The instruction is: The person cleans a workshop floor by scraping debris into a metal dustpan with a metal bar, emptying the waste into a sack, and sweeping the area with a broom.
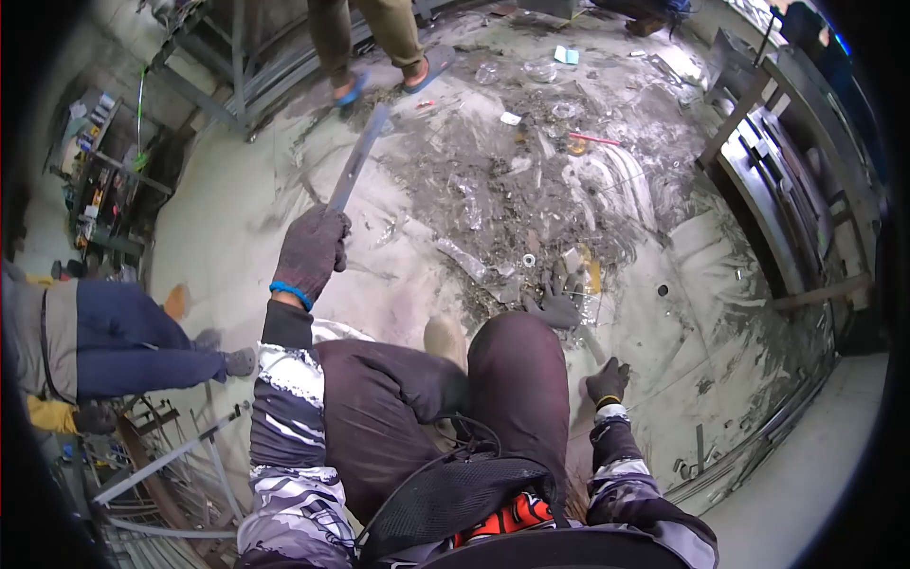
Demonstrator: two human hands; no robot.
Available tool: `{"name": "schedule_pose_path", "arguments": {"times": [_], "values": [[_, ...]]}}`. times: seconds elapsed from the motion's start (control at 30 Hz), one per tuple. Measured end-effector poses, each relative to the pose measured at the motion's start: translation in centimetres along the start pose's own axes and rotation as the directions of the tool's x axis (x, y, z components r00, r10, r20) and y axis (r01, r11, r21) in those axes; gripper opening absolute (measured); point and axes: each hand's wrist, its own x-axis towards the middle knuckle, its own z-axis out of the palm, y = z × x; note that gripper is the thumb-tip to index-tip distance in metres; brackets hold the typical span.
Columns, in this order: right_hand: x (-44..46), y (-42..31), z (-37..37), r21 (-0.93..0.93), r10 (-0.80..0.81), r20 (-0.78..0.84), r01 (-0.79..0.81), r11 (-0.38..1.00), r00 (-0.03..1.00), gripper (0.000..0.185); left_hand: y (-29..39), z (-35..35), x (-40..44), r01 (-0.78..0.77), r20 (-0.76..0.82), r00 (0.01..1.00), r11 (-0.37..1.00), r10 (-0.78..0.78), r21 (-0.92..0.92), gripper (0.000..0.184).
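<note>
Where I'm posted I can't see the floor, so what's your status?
Left hand gripping flat metal strip. Right hand low, grip unclear. Loose glove and scattered dirt on floor ahead.

Black-and-white patterning is covering the sleeves [292, 408], blue is edging the left glove [313, 248], yellow is ringing the right glove's cuff [608, 401], maroon is colouring the trousers [519, 379], and grey-brown smears are mottling the pale floor [379, 237].

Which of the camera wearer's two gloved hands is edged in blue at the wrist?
The left hand, the one gripping the long flat bar; the right hand is edged in yellow instead.
</note>
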Motion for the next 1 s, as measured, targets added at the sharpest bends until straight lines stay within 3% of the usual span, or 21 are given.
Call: {"name": "schedule_pose_path", "arguments": {"times": [0.1,0.17,0.2,0.3,0.33,0.37,0.43,0.5,0.57,0.63,0.77,0.87,0.97,1.0], "values": [[-0.1,0.8,0.0,-0.065,-0.078,-0.021,0.077,0.995,0.997,0.079,-1.3,0.0,1.4,0.000,-0.020,1.000,0.997,-0.001,-0.075,0.028],[1.0,0.9,0.0,-0.101,-0.093,0.031,0.095,0.990,0.995,0.081,-3.1,0.5,3.5,-0.209,0.028,0.978,0.962,0.207,0.178,0.027],[1.6,1.1,-0.3,-0.099,-0.132,0.043,0.135,0.986,0.990,0.073,-3.3,0.4,3.7,-0.036,0.070,0.997,0.997,0.031,0.067,0.024],[3.7,2.6,-0.3,-0.043,-0.181,0.015,0.182,0.982,0.983,0.052,-3.5,0.2,3.9,-0.014,0.118,0.993,0.992,-0.001,0.127,0.023],[4.5,2.9,-0.2,-0.009,-0.159,-0.007,0.159,0.987,0.987,0.047,-3.2,0.8,3.5,0.109,0.104,0.989,0.994,-0.107,-0.006,0.022],[3.8,2.5,-0.3,-0.013,-0.144,-0.007,0.144,0.989,0.989,0.047,-3.4,0.7,3.4,0.115,0.118,0.987,0.993,-0.113,-0.008,0.022],[0.5,0.3,-0.4,0.088,-0.083,-0.341,0.120,0.989,0.936,0.043,-4.0,0.5,3.6,0.064,0.112,0.991,0.997,-0.067,0.036,0.022],[1.4,1.2,2.6,-0.038,-0.339,-0.504,0.371,0.928,0.794,0.040,-4.5,0.3,3.8,0.044,0.120,0.992,0.998,-0.050,0.054,0.023],[1.0,-0.5,3.0,-0.096,-0.390,-0.416,0.387,0.917,0.822,0.042,-3.8,0.7,3.5,0.104,0.112,0.989,0.993,-0.097,-0.054,0.023],[-0.4,-3.4,1.7,-0.060,-0.377,-0.338,0.380,0.923,0.862,0.043,-4.0,0.5,3.3,0.055,0.142,0.989,0.998,-0.049,-0.038,0.023],[0.9,-7.2,1.7,-0.156,-0.378,-0.380,0.344,0.926,0.844,0.049,-2.8,0.5,2.5,0.088,0.161,0.983,0.996,-0.092,0.031,0.025],[1.6,-10.0,2.0,0.098,-0.215,-0.274,0.249,0.963,0.937,0.058,-2.4,0.3,1.7,0.083,0.178,0.979,0.993,-0.097,0.083,0.027],[3.5,-11.2,3.5,0.107,-0.256,-0.186,0.278,0.954,0.949,0.064,-2.3,0.2,1.4,0.062,0.183,0.980,0.994,-0.078,0.094,0.027],[3.6,-11.7,3.7,0.103,-0.281,-0.155,0.299,0.949,0.947,0.054,-2.3,0.1,1.3,0.076,0.175,0.981,0.994,-0.089,0.082,0.027]]}}
